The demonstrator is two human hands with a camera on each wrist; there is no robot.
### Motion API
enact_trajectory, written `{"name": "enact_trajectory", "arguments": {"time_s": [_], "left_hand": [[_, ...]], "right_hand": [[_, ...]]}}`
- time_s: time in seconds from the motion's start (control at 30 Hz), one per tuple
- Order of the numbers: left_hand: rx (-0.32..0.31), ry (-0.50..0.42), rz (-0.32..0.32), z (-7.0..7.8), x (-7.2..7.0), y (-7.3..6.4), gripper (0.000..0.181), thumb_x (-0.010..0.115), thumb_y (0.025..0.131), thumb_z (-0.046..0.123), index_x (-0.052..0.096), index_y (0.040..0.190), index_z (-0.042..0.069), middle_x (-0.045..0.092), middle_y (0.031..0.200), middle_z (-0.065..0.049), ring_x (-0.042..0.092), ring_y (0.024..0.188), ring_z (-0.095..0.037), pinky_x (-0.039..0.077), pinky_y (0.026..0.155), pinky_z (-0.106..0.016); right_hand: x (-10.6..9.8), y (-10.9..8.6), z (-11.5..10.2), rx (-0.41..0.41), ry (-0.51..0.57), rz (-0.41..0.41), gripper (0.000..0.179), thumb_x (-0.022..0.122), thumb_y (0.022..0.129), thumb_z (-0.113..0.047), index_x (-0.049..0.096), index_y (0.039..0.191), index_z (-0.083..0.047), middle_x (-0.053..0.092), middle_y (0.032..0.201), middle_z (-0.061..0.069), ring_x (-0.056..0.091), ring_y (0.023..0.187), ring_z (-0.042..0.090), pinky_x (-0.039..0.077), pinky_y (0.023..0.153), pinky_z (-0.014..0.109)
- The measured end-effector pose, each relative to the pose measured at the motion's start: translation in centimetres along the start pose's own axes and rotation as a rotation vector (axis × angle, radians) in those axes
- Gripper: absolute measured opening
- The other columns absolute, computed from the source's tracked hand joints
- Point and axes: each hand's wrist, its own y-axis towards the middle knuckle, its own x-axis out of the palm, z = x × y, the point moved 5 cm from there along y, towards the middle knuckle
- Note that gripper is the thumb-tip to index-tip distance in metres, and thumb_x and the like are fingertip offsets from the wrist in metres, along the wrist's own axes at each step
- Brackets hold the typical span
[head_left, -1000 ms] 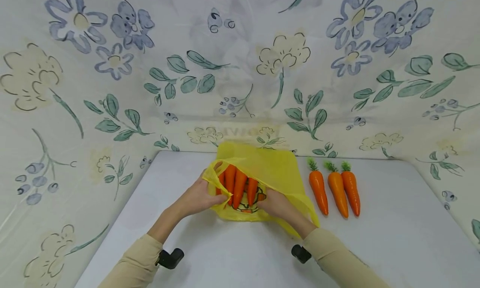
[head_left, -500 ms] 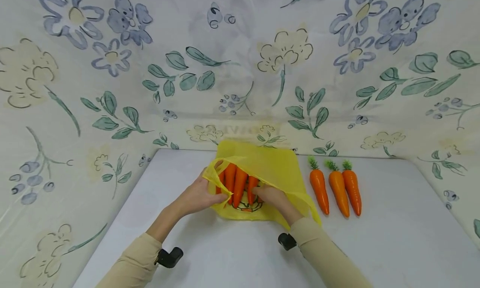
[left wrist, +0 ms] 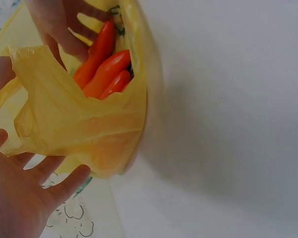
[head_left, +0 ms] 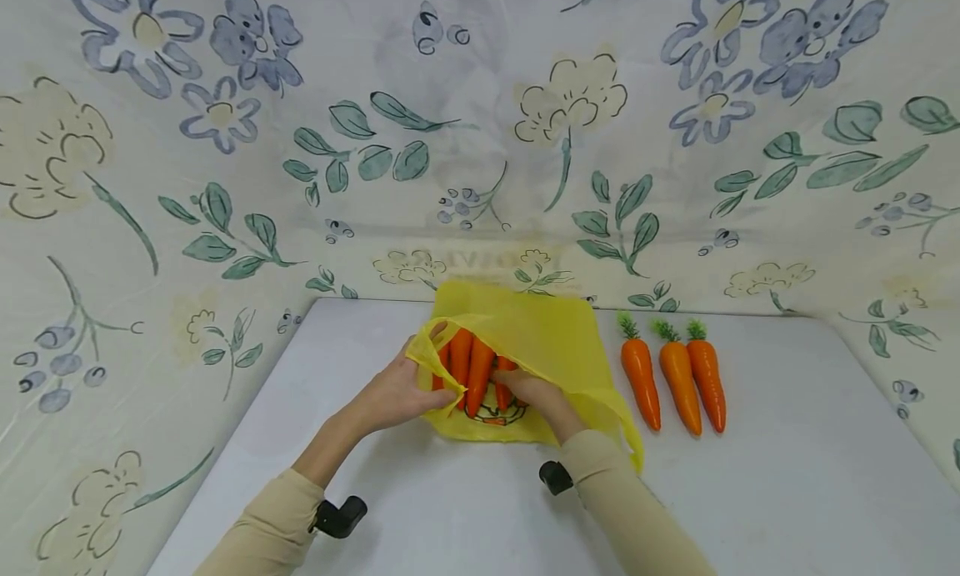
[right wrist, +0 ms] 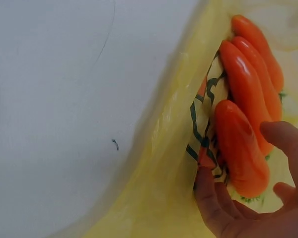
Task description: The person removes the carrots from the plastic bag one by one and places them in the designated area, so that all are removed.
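Observation:
A yellow plastic bag [head_left: 525,326] lies with its mouth toward me, several toy carrots [head_left: 480,376] inside, tips facing out. My left hand [head_left: 401,388] holds up the left side of the mouth; in the left wrist view the rim [left wrist: 27,54] passes between thumb and spread fingers. My right hand [head_left: 536,393] reaches inside, at the rightmost carrot [right wrist: 241,148]. In the right wrist view its thumb overlaps the carrots and its other fingers spread along the bag's printed side, not closed round any carrot. The carrots' green tops are mostly hidden.
Three more toy carrots [head_left: 678,384] with green tops lie side by side on the white table [head_left: 787,443], right of the bag. Floral cloth [head_left: 480,142] rises behind the table. A black wrist camera [head_left: 557,478] sits under the right sleeve.
My right hand has moved left inside the bag, from the printed side to the rightmost carrot. The left hand keeps its place at the mouth. The head view has shifted slightly.

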Motion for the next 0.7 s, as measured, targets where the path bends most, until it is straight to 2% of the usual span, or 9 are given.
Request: {"name": "enact_trajectory", "arguments": {"time_s": [0.03, 0.1, 0.13, 0.23, 0.37, 0.43, 0.6, 0.7], "left_hand": [[0.001, 0.004, 0.000, -0.01, 0.00, 0.01, 0.097, 0.074, 0.082, 0.032, 0.016, 0.159, 0.022, 0.030, 0.155, -0.014, 0.047, 0.129, -0.030, 0.037, 0.110, -0.055], [0.000, 0.007, 0.001, -0.04, 0.01, 0.02, 0.097, 0.074, 0.083, 0.033, 0.016, 0.159, 0.023, 0.029, 0.155, -0.015, 0.046, 0.130, -0.031, 0.037, 0.110, -0.056], [0.003, 0.007, 0.001, -0.04, 0.01, 0.04, 0.097, 0.074, 0.083, 0.034, 0.015, 0.159, 0.023, 0.028, 0.156, -0.015, 0.046, 0.130, -0.031, 0.036, 0.110, -0.056], [0.006, 0.011, 0.002, -0.11, 0.07, 0.11, 0.096, 0.074, 0.083, 0.035, 0.015, 0.159, 0.025, 0.027, 0.156, -0.015, 0.045, 0.132, -0.032, 0.035, 0.110, -0.058], [-0.001, 0.013, 0.005, -0.06, 0.07, 0.13, 0.096, 0.074, 0.083, 0.033, 0.016, 0.159, 0.025, 0.028, 0.156, -0.014, 0.045, 0.131, -0.031, 0.036, 0.110, -0.056], [-0.009, 0.002, 0.003, 0.01, 0.07, 0.11, 0.096, 0.074, 0.082, 0.031, 0.016, 0.158, 0.025, 0.030, 0.155, -0.014, 0.048, 0.128, -0.031, 0.039, 0.109, -0.054], [-0.024, -0.006, -0.001, 0.08, 0.09, 0.10, 0.096, 0.075, 0.082, 0.031, 0.016, 0.158, 0.021, 0.034, 0.151, -0.015, 0.052, 0.118, -0.032, 0.044, 0.106, -0.050], [-0.024, 0.009, 0.002, 0.02, 0.12, 0.14, 0.096, 0.074, 0.082, 0.031, 0.016, 0.158, 0.022, 0.032, 0.153, -0.014, 0.050, 0.122, -0.029, 0.041, 0.108, -0.051]], "right_hand": [[0.03, -0.07, 0.15, 0.032, -0.038, -0.003, 0.053, 0.057, 0.098, -0.027, 0.045, 0.137, 0.005, 0.050, 0.132, 0.014, 0.046, 0.123, 0.029, 0.036, 0.111, 0.043], [0.05, -0.13, 0.12, 0.028, -0.042, 0.008, 0.054, 0.058, 0.097, -0.028, 0.046, 0.137, 0.005, 0.051, 0.132, 0.015, 0.048, 0.123, 0.030, 0.037, 0.110, 0.043], [0.08, -0.12, 0.27, 0.046, -0.079, 0.008, 0.054, 0.057, 0.097, -0.030, 0.047, 0.136, 0.005, 0.051, 0.131, 0.015, 0.048, 0.121, 0.029, 0.037, 0.109, 0.042], [0.17, 0.10, 0.29, 0.013, -0.139, 0.017, 0.050, 0.060, 0.092, -0.025, 0.050, 0.132, 0.005, 0.055, 0.125, 0.015, 0.051, 0.112, 0.028, 0.039, 0.105, 0.040], [0.28, 0.31, 0.05, -0.046, -0.255, 0.040, 0.051, 0.061, 0.086, -0.012, 0.051, 0.133, 0.002, 0.058, 0.123, 0.015, 0.052, 0.102, 0.028, 0.041, 0.095, 0.035], [0.38, 0.35, 0.03, -0.045, -0.331, 0.041, 0.051, 0.059, 0.084, -0.009, 0.052, 0.135, -0.001, 0.059, 0.122, 0.014, 0.052, 0.098, 0.028, 0.042, 0.090, 0.034], [0.40, 0.37, 0.17, -0.021, -0.411, 0.042, 0.052, 0.057, 0.085, -0.010, 0.053, 0.136, -0.004, 0.062, 0.123, 0.012, 0.053, 0.093, 0.026, 0.045, 0.086, 0.034], [0.33, 0.38, 0.32, -0.004, -0.427, 0.036, 0.056, 0.058, 0.086, -0.011, 0.050, 0.141, -0.005, 0.061, 0.127, 0.013, 0.054, 0.091, 0.026, 0.045, 0.084, 0.034]]}}
